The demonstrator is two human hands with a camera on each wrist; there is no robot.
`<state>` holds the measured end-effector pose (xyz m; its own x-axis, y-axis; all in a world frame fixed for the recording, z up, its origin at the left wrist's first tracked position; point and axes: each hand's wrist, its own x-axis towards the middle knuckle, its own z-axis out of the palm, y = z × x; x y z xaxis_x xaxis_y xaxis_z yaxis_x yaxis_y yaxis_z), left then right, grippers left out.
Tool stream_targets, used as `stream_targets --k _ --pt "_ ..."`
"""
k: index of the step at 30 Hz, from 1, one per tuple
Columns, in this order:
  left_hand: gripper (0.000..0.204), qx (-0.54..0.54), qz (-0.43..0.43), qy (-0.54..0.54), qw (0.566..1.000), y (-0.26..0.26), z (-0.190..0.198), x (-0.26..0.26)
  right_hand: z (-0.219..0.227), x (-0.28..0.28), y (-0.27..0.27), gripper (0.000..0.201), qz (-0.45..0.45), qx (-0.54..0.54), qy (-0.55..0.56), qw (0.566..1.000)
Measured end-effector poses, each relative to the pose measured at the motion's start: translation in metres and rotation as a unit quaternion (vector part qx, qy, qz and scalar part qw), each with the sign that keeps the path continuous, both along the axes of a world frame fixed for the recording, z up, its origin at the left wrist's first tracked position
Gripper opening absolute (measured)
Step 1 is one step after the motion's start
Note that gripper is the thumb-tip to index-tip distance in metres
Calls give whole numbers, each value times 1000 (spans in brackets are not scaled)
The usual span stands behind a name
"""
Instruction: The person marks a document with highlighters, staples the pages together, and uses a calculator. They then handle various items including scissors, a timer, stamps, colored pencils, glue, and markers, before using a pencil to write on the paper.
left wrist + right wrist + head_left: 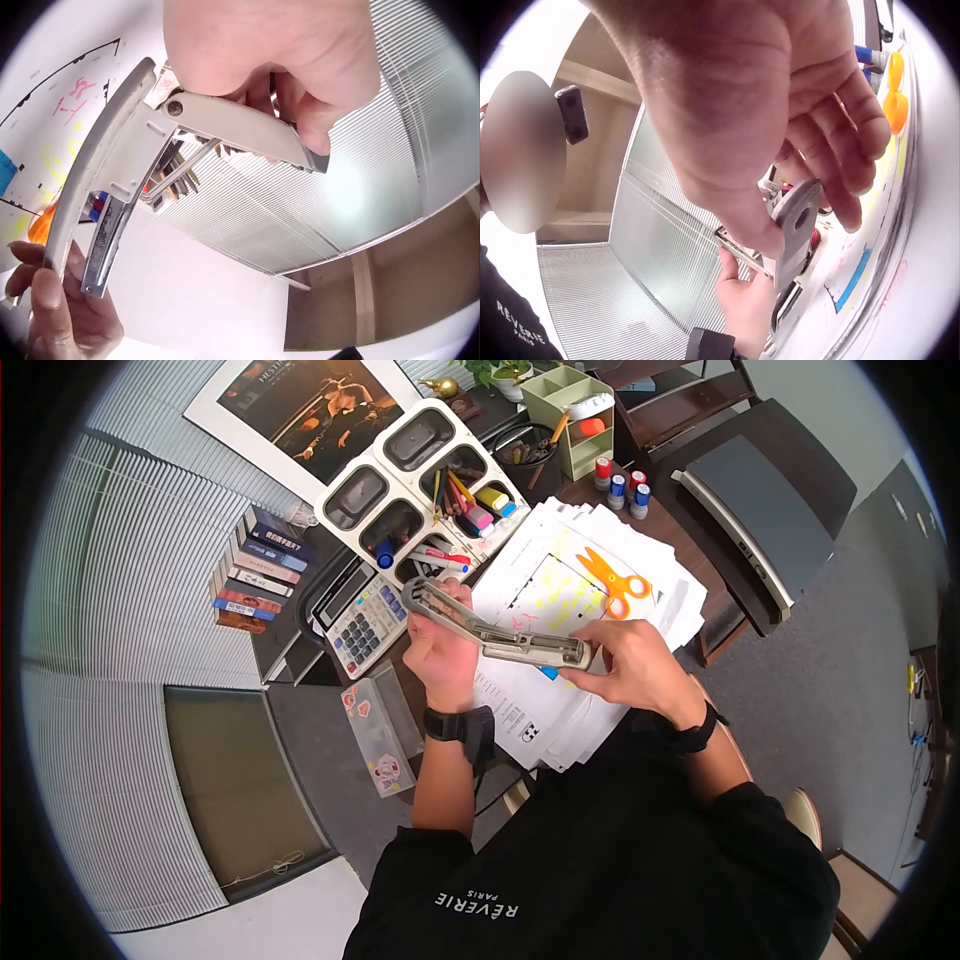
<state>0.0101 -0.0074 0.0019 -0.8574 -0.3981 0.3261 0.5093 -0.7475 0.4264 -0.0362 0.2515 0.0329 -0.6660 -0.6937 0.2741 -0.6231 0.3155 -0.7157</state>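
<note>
A grey-white stapler (535,647) is spread wide open at its hinge, held up over the stacked papers (510,705). My left hand (443,660) grips one arm of it, fingers wrapped behind. In the left wrist view, the metal staple channel (106,244) and a thin rod show between the two arms. The far end of the other arm is pinched between thumb and fingers of my right hand (640,665). From the right wrist, that rounded grey stapler end (799,217) sits against the thumb. Orange scissors (615,582) lie on the papers beyond the right hand.
Behind the papers stands a white desk organizer (345,468) with pencils and markers. A calculator (366,630) and a clear plastic box (378,740) are at the left. Several small red and blue-capped stamps (617,488) stand near a green holder (545,398). A printer (745,525) is at the right.
</note>
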Motion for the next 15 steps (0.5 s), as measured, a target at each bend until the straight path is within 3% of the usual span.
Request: stream_targets --k 6,9,15 --pt "51 116 -27 36 992 -1 6 1 -14 10 -20 35 43 47 31 997" --pt "49 96 -38 38 994 -5 10 2 -15 16 -26 35 35 81 55 995" --pt "49 138 -12 21 990 -7 15 0 -11 5 -20 35 19 -5 40 999"
